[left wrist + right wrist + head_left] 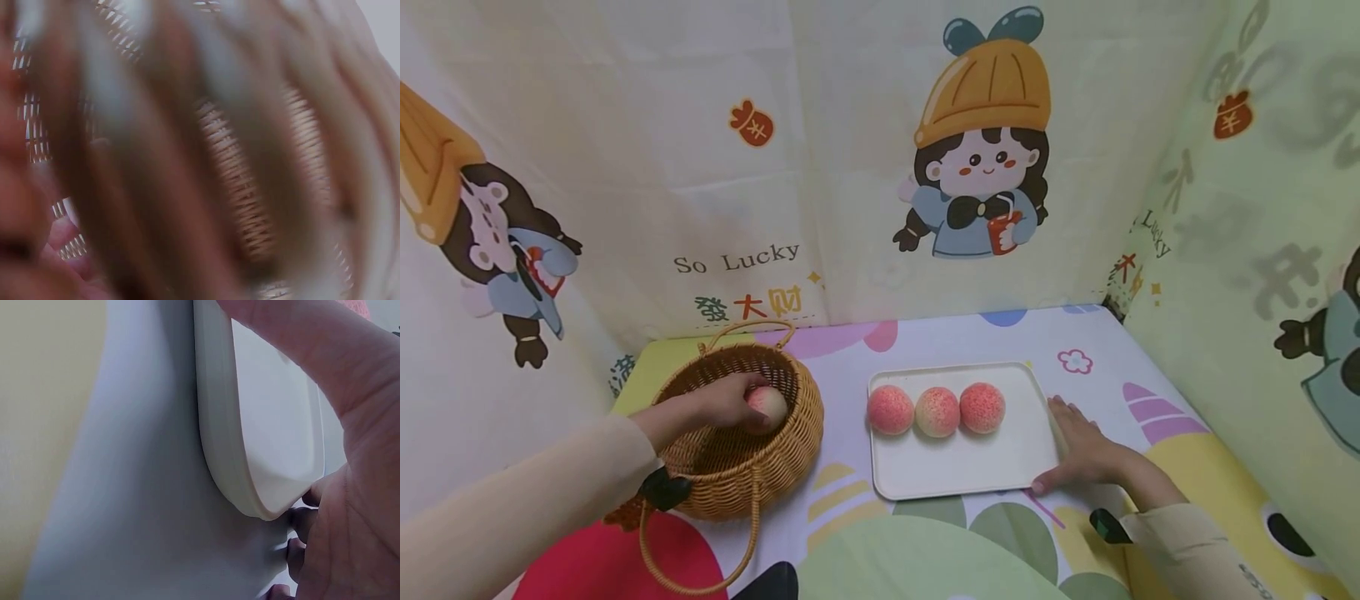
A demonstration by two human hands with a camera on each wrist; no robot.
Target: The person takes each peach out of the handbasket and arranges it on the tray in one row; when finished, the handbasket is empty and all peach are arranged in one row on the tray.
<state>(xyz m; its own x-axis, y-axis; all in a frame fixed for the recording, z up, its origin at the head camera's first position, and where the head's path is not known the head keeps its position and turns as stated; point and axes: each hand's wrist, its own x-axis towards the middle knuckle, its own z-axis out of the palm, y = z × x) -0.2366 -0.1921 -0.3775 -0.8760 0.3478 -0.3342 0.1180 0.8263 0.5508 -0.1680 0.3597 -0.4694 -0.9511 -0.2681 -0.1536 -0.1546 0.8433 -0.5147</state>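
Inside the wicker basket point(808, 417) on the left, my left hand point(726, 400) grips a pale peach point(769, 406) blushed with pink. Its fingers are partly hidden behind the fruit, and the left wrist view shows mostly blurred wicker point(234, 181). Three more speckled pink peaches stand in a row on a white rectangular tray point(955, 467): a left one point(891, 410), a middle one point(937, 412) and a right one point(982, 408). My right hand point(1086, 454) rests at the tray's right end, fingers extended along it and thumb at the near corner.
One basket handle point(752, 533) hangs down toward me; the other handle point(748, 323) stands up at the back. A patterned cloth point(842, 467) covers the table. Printed cloth walls point(850, 167) close off the back and both sides. A dark object point(775, 582) pokes in at the bottom edge.
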